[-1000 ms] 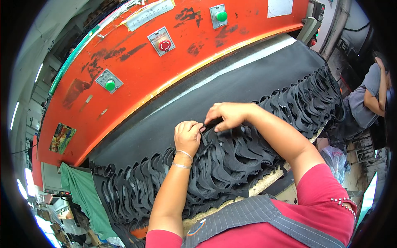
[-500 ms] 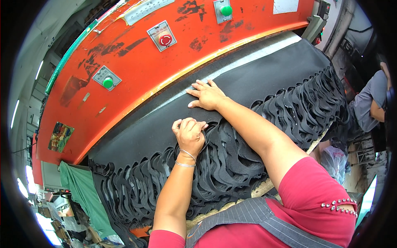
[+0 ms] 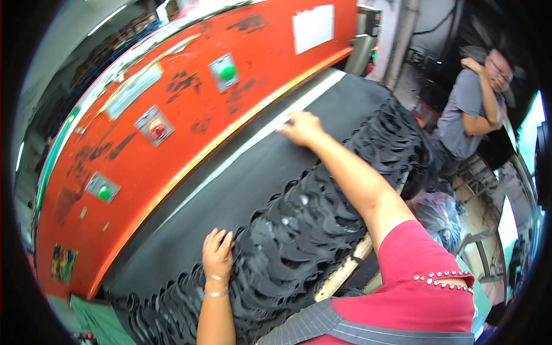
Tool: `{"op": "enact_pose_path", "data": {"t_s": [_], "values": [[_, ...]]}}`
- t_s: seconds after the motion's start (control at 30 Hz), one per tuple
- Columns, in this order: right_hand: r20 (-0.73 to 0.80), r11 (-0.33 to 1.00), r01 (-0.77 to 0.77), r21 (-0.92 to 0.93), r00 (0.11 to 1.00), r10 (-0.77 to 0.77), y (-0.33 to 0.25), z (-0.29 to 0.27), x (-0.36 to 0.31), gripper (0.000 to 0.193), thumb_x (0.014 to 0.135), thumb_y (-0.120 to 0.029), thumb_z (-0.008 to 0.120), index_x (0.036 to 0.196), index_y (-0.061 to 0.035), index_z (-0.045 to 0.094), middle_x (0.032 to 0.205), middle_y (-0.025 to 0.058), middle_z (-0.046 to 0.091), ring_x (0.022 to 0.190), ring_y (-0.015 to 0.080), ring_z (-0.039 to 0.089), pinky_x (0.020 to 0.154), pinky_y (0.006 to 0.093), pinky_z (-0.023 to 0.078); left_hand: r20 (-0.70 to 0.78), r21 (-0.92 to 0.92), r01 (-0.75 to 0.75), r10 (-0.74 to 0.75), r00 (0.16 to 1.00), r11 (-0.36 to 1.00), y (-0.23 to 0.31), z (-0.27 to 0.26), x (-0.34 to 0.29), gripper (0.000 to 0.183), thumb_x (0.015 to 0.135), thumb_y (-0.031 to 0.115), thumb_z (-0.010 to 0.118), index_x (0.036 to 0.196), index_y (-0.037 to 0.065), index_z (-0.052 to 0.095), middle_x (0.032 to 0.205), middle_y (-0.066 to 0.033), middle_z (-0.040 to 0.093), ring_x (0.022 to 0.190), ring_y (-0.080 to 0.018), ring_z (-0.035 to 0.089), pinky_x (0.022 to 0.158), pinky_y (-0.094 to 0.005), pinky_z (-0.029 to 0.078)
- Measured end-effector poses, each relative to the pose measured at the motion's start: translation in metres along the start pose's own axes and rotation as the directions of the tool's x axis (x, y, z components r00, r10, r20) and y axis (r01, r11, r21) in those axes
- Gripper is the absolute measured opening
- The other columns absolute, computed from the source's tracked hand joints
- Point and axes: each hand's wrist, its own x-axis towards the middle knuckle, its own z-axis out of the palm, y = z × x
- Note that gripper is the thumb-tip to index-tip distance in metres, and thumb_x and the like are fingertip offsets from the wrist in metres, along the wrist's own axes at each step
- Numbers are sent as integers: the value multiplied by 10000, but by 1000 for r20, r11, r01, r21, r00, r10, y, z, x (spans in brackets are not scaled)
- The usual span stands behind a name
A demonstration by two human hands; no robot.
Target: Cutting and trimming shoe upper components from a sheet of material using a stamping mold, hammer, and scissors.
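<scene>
A wide, smooth black sheet (image 3: pixel 230 172) lies across the bed of an orange machine. Along its near side, wavy cut black strips (image 3: pixel 287 230) hang in dense folds. My left hand (image 3: pixel 218 253), with bangles at the wrist, is over the border between the smooth sheet and the strips, fingers stretched out and holding nothing visible. Farther off and to the right, my right hand (image 3: pixel 303 127) is at the sheet's far edge, beside a pale strip (image 3: pixel 230 154) of the bed. Its fingers are bent inward and slightly blurred; what they pinch cannot be made out.
The orange machine front (image 3: pixel 172 103) rises beyond the bed, with a red button (image 3: pixel 157 131) and green buttons (image 3: pixel 228 72). A green cloth (image 3: pixel 100 322) hangs at lower left. To the right are a seated person (image 3: pixel 468 109) in grey and a clear plastic bag (image 3: pixel 437 215).
The view has swung to the right. My left hand has gone from a closed fist to stretched fingers. My right hand has lifted from lying flat, and its fingers are now bent.
</scene>
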Motion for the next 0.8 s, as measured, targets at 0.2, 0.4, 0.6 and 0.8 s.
{"op": "enact_pose_path", "data": {"t_s": [0.2, 0.4, 0.6, 0.8], "values": [[-141, 645, -720, -258, 688, 712, 198, -99, -16, 692, 865, -574, 510, 1242, 5, 553, 1314, 221, 506, 1236, 363, 470, 1033, 454, 365, 52, 277, 34, -51, 997, 960, -1, -5, 0, 288, 773, 135, 669, 1060, 112, 656, 1120, -98, 633, 1109, -324, 562, 972, -470, 405], [-89, 689, -725, -4, 686, 722, 225, -85, 17, 717, 871, -558, 504, 1247, 52, 526, 1284, 273, 503, 1229, 366, 478, 1012, 426, 386, 153, 262, 133, -177, 972, 956, -14, -11, -14, 324, 791, 133, 668, 1112, 102, 637, 1247, -114, 577, 1199, -315, 510, 989, -456, 389], [-95, 669, -734, -113, 678, 729, 218, -75, 49, 667, 896, -537, 467, 1249, 27, 519, 1281, 237, 531, 1195, 331, 525, 984, 421, 416, 134, 436, 261, -349, 928, 861, -7, 2, 1, 340, 879, 223, 563, 1202, 125, 608, 1361, -127, 489, 1289, -325, 417, 1059, -484, 294], [-107, 608, -664, -435, 709, 697, 225, -76, 43, 762, 921, -617, 270, 1286, 14, 491, 1271, 202, 555, 1200, 315, 529, 982, 436, 404, 231, 484, 260, -409, 883, 836, 1, -14, 14, 450, 859, 262, 601, 1297, 178, 535, 1406, -90, 444, 1319, -326, 369, 1073, -498, 272]]}}
